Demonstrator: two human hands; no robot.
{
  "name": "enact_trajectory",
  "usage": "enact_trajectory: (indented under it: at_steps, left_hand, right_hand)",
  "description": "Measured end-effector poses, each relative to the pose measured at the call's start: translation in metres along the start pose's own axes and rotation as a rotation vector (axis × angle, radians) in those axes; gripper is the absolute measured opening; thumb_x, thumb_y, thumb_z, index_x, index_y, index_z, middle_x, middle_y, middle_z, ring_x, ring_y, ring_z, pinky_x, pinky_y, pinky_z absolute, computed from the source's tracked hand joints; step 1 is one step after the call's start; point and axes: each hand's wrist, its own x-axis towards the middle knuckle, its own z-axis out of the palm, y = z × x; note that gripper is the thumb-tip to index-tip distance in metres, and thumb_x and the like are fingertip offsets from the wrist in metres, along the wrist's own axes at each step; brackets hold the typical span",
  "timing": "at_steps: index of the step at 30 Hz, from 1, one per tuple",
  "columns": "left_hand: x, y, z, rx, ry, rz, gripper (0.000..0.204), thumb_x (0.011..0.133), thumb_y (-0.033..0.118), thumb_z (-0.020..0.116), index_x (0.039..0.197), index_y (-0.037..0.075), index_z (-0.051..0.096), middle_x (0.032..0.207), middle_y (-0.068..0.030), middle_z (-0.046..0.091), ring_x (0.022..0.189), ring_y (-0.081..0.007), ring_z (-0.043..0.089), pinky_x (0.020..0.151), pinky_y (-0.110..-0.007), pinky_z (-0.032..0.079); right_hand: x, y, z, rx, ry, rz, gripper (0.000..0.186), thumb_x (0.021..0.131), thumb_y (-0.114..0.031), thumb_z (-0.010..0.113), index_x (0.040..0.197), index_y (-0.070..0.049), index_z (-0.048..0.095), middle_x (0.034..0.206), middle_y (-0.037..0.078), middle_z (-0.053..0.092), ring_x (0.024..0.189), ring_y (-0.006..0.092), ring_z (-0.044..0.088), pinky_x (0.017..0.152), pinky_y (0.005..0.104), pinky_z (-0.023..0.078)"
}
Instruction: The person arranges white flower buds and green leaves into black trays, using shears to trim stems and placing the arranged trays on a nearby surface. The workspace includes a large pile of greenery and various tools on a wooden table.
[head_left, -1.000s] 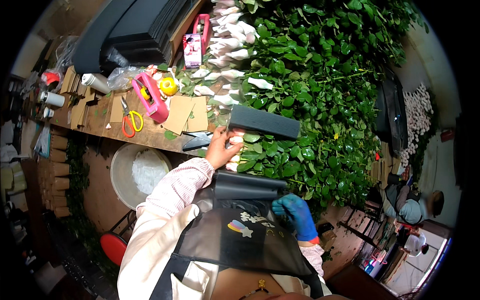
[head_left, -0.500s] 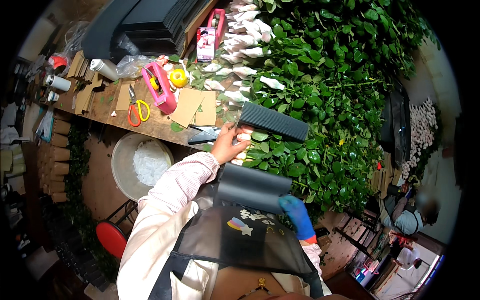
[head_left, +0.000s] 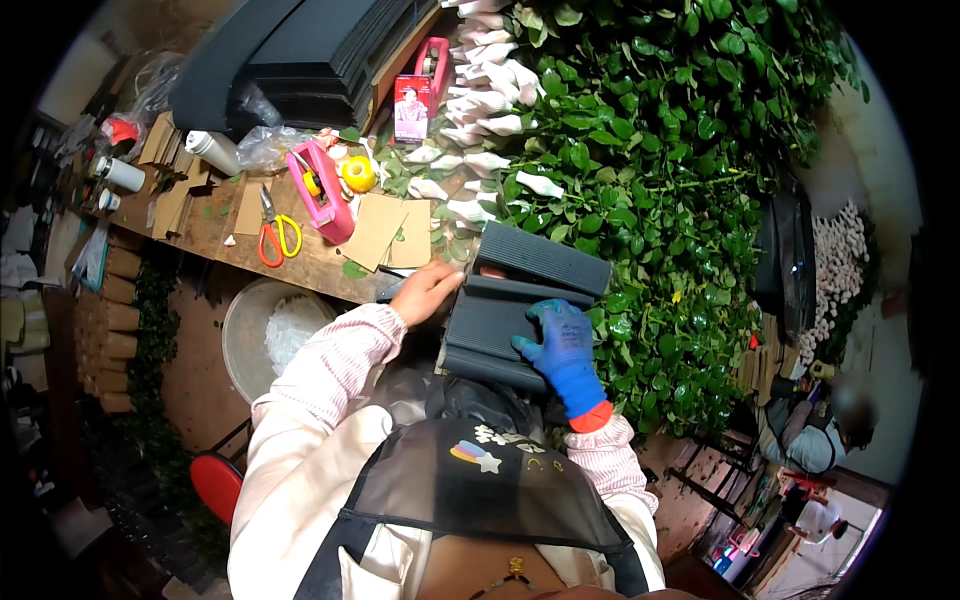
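"What's on the left?"

"Scissors point(head_left: 271, 217), a pink tape dispenser point(head_left: 335, 215) and pieces of brown cardboard point(head_left: 375, 235), all on the wooden table point(head_left: 205, 232)."

"And the left hand point(head_left: 425, 292)?"

"Bare, at the left end of the dark grey sheet point(head_left: 485, 330). Its fingers stretch forward, close together — whether they pinch anything, I can't tell."

"Where exactly is that sheet?"

"In front of the person's chest, just below a ribbed strip point(head_left: 550, 262). A bit of pink shows in the gap between them."

"How would it handle?"

"Light, I'd judge, and springy: stiff along the ribs, readier to bend across them. The smooth face may slip a little. I'd hold it by both ends and press gently, since petals would bruise."

"The right hand point(head_left: 562, 345)?"

"Blue-gloved, laid on the sheet's right part, thumb wide of the fingers, not wrapped round it. Beyond lie the green leaves point(head_left: 680, 330)."
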Motion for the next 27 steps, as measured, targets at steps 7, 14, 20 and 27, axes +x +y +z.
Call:
enact_trajectory:
  at_steps: [7, 14, 20, 27]
  left_hand:
    - [-0.036, 0.053, 0.005, -0.326, 0.081, -0.181, 0.030, 0.103, 0.021, 0.055, 0.120, 0.000, 0.065, 0.109, -0.0127, 0.071, 0.099, -0.0222, 0.067, 0.089, -0.034, 0.051]
    - [-0.040, 0.141, -0.011, -0.160, 0.411, 0.514, 0.062, 0.076, -0.006, 0.050, 0.137, 0.000, 0.058, 0.143, -0.0183, 0.058, 0.130, -0.0316, 0.060, 0.114, -0.042, 0.043]
    - [-0.003, 0.076, 0.025, 0.504, -0.071, 0.816, 0.051, 0.088, 0.014, 0.071, 0.137, 0.004, 0.061, 0.140, -0.0156, 0.062, 0.129, -0.0313, 0.061, 0.112, -0.044, 0.047]
    - [-0.007, 0.049, 0.043, 0.725, -0.136, 0.653, 0.079, 0.098, 0.047, 0.060, 0.161, 0.008, 0.035, 0.167, -0.0104, 0.037, 0.149, -0.0244, 0.041, 0.124, -0.049, 0.028]
  right_hand:
    - [-0.028, -0.025, -0.027, 0.424, -0.058, -0.151, 0.026, 0.085, -0.021, 0.079, 0.105, -0.007, 0.072, 0.105, 0.015, 0.071, 0.099, 0.0348, 0.068, 0.087, 0.0456, 0.054]
    - [-0.019, -0.011, -0.014, 0.078, 0.103, 0.060, 0.053, 0.074, -0.032, 0.087, 0.117, -0.006, 0.070, 0.110, 0.017, 0.070, 0.105, 0.0369, 0.066, 0.093, 0.0480, 0.052]
    - [0.004, 0.015, 0.017, -0.069, -0.060, 0.136, 0.063, 0.073, -0.042, 0.087, 0.124, -0.011, 0.066, 0.118, 0.014, 0.067, 0.109, 0.0350, 0.064, 0.093, 0.0479, 0.051]
    - [0.011, 0.020, 0.007, -0.057, -0.271, -0.228, 0.040, 0.078, -0.038, 0.081, 0.106, -0.013, 0.068, 0.102, 0.013, 0.068, 0.096, 0.0347, 0.067, 0.085, 0.0484, 0.053]
